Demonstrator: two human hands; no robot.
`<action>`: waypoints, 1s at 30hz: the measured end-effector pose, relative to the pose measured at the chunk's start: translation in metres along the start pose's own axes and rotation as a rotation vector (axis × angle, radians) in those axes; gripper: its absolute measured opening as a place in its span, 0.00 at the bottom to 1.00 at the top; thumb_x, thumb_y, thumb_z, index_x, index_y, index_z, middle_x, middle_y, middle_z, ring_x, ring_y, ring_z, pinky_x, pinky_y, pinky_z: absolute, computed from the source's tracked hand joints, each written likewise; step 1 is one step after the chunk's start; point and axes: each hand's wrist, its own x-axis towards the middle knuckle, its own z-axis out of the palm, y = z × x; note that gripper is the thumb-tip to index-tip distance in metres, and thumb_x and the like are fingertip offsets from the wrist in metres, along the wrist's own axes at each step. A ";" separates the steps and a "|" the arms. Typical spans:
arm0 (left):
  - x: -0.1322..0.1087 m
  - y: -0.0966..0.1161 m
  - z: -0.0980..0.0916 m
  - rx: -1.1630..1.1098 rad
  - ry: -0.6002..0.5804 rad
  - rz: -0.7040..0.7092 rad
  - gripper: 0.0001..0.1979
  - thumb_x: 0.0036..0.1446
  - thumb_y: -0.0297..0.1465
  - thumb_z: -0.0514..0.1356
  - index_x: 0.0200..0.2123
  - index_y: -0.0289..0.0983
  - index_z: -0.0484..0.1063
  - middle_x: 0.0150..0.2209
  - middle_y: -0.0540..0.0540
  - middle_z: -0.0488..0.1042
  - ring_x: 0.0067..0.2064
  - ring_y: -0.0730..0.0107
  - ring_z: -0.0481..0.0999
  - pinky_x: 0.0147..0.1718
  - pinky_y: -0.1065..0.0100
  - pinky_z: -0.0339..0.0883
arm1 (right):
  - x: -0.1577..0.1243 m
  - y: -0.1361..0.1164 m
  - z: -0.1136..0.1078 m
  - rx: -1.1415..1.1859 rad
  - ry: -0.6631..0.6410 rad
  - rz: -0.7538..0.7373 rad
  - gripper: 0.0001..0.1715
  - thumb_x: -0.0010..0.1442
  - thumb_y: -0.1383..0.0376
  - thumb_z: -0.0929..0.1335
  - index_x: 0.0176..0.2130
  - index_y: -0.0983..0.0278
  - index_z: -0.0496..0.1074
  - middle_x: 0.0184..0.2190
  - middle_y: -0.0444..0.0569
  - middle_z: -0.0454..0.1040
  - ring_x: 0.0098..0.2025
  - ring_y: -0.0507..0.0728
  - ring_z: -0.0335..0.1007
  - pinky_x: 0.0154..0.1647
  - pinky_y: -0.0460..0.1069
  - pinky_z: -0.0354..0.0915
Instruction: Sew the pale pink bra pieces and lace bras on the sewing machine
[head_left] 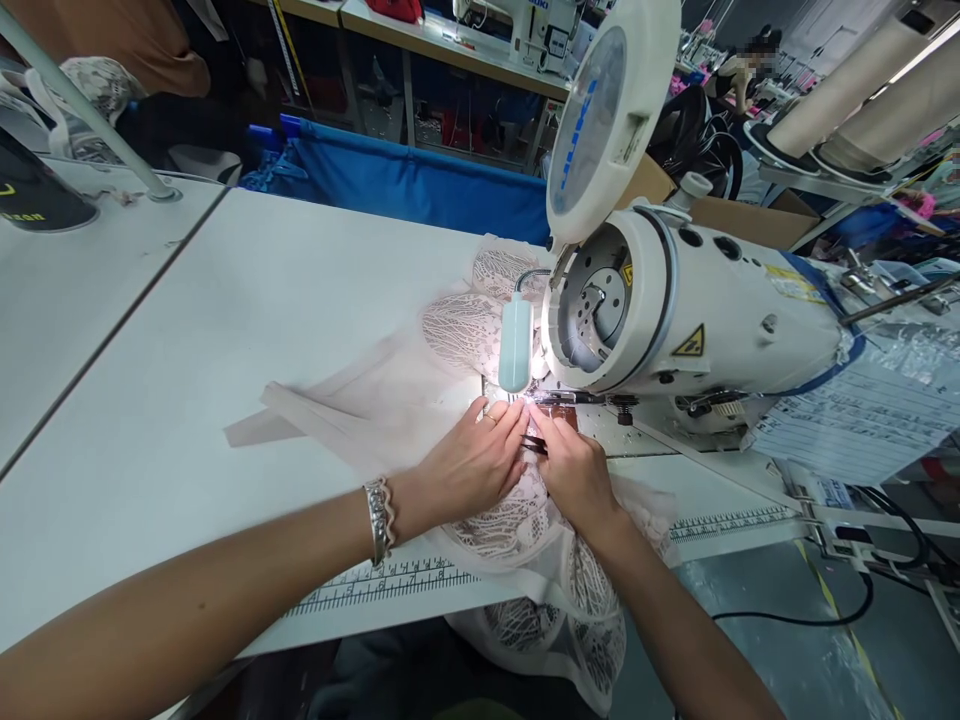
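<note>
Head view: the fingers of the left hand (474,462) are drawn together, leaving hardly any gap, their tips pressing on the pale lace fabric (491,532) just in front of the lamp; 1 ring (490,418) shows. The fingers of the right hand (581,475) are curled nearly closed on the same fabric, fingertips beside the left's. Black loops (534,443) lie between the 2 hands; I cannot tell whether the right fingers grip them.

The fabric runs beneath the hands, up past the small pale green lamp (515,345) and down over the table's near edge towards the lap. A sheer panel (360,410) trails left across the white table (172,330). It looks light, limp and rather slippery; the open lace would probably snag or stretch if tugged by its holes. The solid edges and seams seem the safer hold, with light fingertip pressure and the hanging part supported, since its weight could drag.

Further out, the sewing machine (720,310) stands right of the lamp, its round cover (600,125) raised. 1 printed ruler (397,588) follows the near edge; blue cloth (420,180) hangs beyond the far edge.
</note>
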 end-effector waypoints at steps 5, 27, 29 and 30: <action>-0.001 -0.001 0.004 -0.007 0.001 -0.013 0.27 0.72 0.38 0.46 0.63 0.22 0.62 0.62 0.28 0.67 0.61 0.46 0.68 0.59 0.47 0.57 | 0.001 0.000 -0.002 0.012 -0.032 0.010 0.31 0.62 0.76 0.59 0.61 0.66 0.71 0.34 0.52 0.77 0.34 0.57 0.74 0.35 0.47 0.68; -0.009 0.010 -0.014 0.057 -0.118 0.173 0.23 0.60 0.26 0.60 0.58 0.28 0.67 0.62 0.31 0.67 0.64 0.40 0.64 0.60 0.44 0.64 | -0.009 0.014 -0.014 0.286 -0.012 0.029 0.24 0.60 0.74 0.61 0.53 0.63 0.72 0.41 0.51 0.75 0.40 0.56 0.73 0.39 0.47 0.66; -0.008 0.006 -0.012 0.032 -0.114 0.167 0.20 0.58 0.23 0.60 0.55 0.30 0.70 0.61 0.34 0.68 0.64 0.41 0.64 0.60 0.45 0.63 | -0.010 0.015 -0.012 0.264 -0.008 -0.002 0.28 0.60 0.75 0.60 0.57 0.64 0.71 0.42 0.53 0.74 0.43 0.57 0.73 0.41 0.47 0.68; -0.008 0.003 -0.011 0.017 -0.105 0.166 0.18 0.58 0.23 0.60 0.53 0.31 0.71 0.60 0.35 0.69 0.64 0.42 0.64 0.61 0.45 0.63 | -0.009 0.015 -0.011 0.252 -0.010 -0.008 0.28 0.60 0.75 0.60 0.57 0.64 0.71 0.41 0.52 0.73 0.42 0.57 0.73 0.41 0.47 0.68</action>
